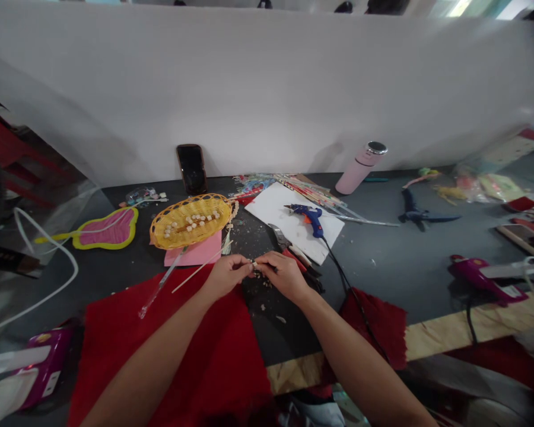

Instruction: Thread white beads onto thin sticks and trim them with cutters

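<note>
My left hand (pixel 226 275) and my right hand (pixel 283 274) meet over the dark table, fingertips pinched on a small pale piece (pixel 254 265) between them. Crumbs of the same pale colour lie just below the fingers. Up and to the left, a yellow woven basket (pixel 184 228) holds several small whitish pieces and rests partly on pink paper (pixel 211 252). A thin stick (pixel 196 273) lies beside my left hand. Pliers (pixel 279 236) lie just beyond my right hand, and a blue glue gun (pixel 309 219) rests on white paper (pixel 267 204).
Red cloth (pixel 160 350) lies under my left forearm. A phone (pixel 191 169) and a pink bottle (pixel 360 169) stand at the back. The glue gun's black cord runs beside my right forearm. Purple devices (pixel 489 279) sit at both sides, and a pink fan-shaped item (pixel 109 229) is at left.
</note>
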`<state>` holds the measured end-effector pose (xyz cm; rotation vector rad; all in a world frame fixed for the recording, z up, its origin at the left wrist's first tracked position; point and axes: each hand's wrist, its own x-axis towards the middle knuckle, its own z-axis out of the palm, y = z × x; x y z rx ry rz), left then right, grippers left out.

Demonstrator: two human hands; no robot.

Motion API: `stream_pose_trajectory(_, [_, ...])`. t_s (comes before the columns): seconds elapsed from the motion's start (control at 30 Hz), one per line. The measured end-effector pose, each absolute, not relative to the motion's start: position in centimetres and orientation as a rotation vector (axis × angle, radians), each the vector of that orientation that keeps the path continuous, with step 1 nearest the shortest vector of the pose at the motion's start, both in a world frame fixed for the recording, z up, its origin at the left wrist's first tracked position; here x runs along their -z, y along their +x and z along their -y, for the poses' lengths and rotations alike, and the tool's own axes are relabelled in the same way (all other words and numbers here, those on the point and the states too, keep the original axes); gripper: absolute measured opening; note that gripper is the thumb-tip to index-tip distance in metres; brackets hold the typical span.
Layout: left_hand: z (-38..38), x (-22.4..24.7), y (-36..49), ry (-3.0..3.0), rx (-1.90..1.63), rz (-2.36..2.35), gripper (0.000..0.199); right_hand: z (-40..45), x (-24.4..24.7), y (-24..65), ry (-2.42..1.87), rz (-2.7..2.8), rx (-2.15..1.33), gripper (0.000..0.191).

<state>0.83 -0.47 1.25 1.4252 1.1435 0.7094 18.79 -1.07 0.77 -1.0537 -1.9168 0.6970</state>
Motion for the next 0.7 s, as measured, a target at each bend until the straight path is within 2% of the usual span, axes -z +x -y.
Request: stream_pose_trajectory(0.7, [0.32,-1.06,0.68,1.439,-0.708,-1.142,0.023,1.16,-0.79,18.67,-1.069,1.919,-0.72,0.01])
